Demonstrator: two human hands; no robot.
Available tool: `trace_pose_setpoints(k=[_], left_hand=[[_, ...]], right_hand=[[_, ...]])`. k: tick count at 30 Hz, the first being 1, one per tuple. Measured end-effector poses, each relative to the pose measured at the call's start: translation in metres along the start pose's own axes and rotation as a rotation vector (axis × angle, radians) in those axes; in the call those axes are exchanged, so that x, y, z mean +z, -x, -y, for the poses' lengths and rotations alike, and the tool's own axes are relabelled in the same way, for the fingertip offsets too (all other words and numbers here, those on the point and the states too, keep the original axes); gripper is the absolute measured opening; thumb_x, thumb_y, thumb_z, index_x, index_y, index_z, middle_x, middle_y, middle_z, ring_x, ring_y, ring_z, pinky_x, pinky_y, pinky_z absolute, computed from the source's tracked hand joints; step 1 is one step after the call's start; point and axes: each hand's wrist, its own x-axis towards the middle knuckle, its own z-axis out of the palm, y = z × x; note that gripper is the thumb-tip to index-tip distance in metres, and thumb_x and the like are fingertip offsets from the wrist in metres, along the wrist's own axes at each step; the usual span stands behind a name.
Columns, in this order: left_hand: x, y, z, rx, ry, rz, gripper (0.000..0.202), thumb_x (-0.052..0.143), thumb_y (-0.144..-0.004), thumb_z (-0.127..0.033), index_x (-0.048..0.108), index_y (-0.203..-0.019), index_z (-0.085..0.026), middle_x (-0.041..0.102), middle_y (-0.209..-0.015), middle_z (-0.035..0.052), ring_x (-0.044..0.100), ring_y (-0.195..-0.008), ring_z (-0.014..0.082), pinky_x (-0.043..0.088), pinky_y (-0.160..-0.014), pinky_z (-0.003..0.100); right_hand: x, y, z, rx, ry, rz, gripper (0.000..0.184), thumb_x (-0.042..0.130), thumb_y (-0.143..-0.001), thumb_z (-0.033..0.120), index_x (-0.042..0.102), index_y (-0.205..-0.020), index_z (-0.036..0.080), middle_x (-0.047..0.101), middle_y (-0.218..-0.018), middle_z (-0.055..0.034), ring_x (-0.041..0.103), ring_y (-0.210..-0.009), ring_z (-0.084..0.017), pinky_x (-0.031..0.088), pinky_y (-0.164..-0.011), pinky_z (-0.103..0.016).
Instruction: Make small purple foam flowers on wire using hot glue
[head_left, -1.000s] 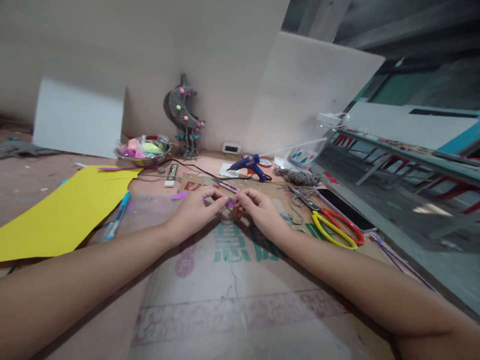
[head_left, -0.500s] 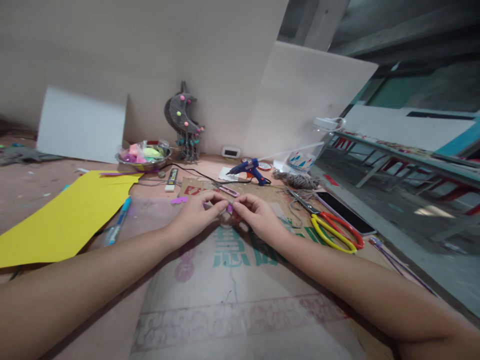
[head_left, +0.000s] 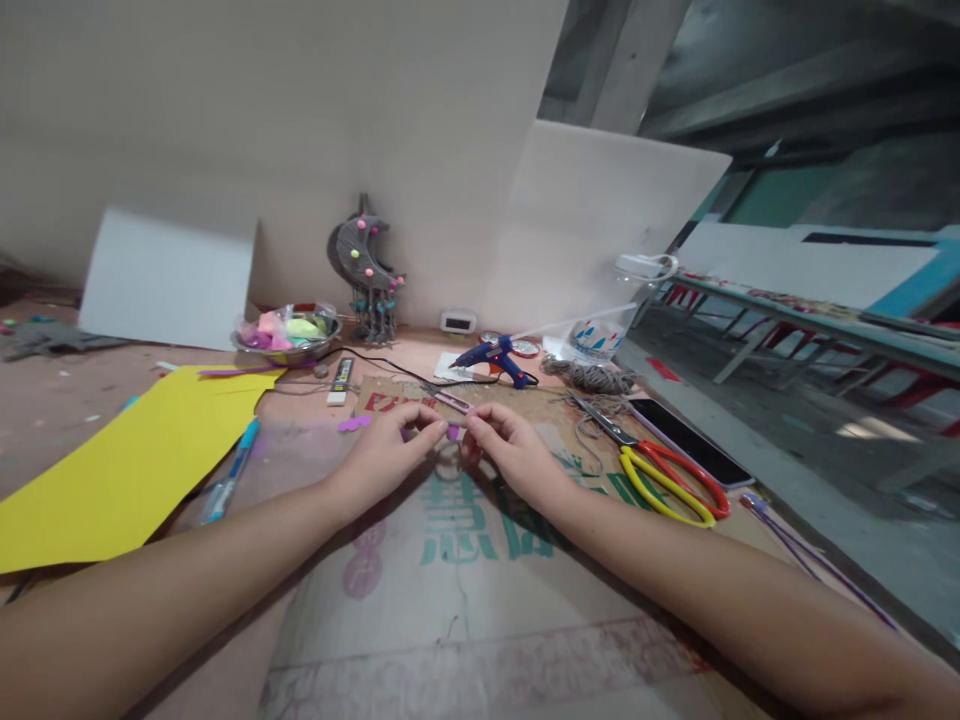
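Above the middle of the work surface, my left hand [head_left: 394,448] and my right hand [head_left: 514,452] meet fingertip to fingertip. A small purple piece [head_left: 453,432], perhaps foam or paper, shows between the two pinches; fingers cover most of it. Another purple cut-out [head_left: 354,424] with a wavy edge lies just left of my left hand. Right behind the fingertips is a pink utility knife [head_left: 453,402]. Further back rests a blue glue gun [head_left: 495,358], its nozzle pointing left.
Scissors [head_left: 656,470] with red and yellow handles lie right, beside a phone [head_left: 688,440] and grey yarn [head_left: 592,376]. Yellow sheet [head_left: 127,460] and blue pen [head_left: 234,470] are left. A bowl of clay packs [head_left: 289,345] and a grey moon ornament [head_left: 366,265] stand behind.
The camera view has shifted, so the scene sits slightly lower in the picture. My hands stay together, and the purple piece between them shows at a slightly different angle.
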Motion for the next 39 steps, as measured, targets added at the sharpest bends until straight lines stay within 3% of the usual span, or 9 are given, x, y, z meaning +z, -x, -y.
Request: trace_pose_setpoints(k=[5, 13, 26, 39], left_hand=[[-0.001, -0.001, 0.000, -0.036, 0.026, -0.047, 0.023, 0.048, -0.083, -0.037, 0.058, -0.079, -0.017, 0.062, -0.077, 0.0021, 0.057, -0.075, 0.0165, 0.045, -0.070, 0.028], [0.000, -0.003, 0.001, -0.085, 0.068, -0.047, 0.020, 0.050, -0.083, -0.035, 0.058, -0.080, -0.017, 0.062, -0.078, 0.0015, 0.057, -0.076, 0.0155, 0.044, -0.071, 0.026], [0.001, -0.003, 0.004, -0.084, 0.077, -0.048, 0.021, 0.050, -0.082, -0.036, 0.058, -0.079, -0.016, 0.061, -0.077, 0.0015, 0.056, -0.076, 0.0162, 0.043, -0.071, 0.027], [0.001, -0.004, 0.010, -0.031, 0.058, -0.044, 0.024, 0.049, -0.082, -0.038, 0.060, -0.082, -0.016, 0.063, -0.080, 0.0013, 0.057, -0.078, 0.0164, 0.043, -0.071, 0.026]], right_hand=[[-0.001, 0.001, -0.001, -0.021, 0.046, -0.049, 0.025, 0.059, -0.079, 0.040, 0.044, -0.075, 0.021, 0.053, -0.059, 0.0048, 0.052, -0.054, -0.012, 0.043, -0.056, -0.025], [-0.003, 0.004, 0.001, -0.018, 0.065, 0.063, 0.032, 0.052, -0.084, 0.043, 0.039, -0.064, 0.021, 0.050, -0.055, 0.0034, 0.048, -0.050, -0.011, 0.041, -0.052, -0.025], [-0.001, 0.005, 0.004, -0.099, 0.224, 0.056, 0.027, 0.051, -0.085, 0.038, 0.044, -0.066, 0.019, 0.053, -0.064, 0.0004, 0.050, -0.061, -0.013, 0.042, -0.061, -0.028], [0.002, 0.006, 0.000, -0.052, 0.151, 0.068, 0.022, 0.052, -0.084, 0.040, 0.051, -0.079, 0.019, 0.057, -0.063, 0.0026, 0.055, -0.059, -0.011, 0.042, -0.058, -0.024]])
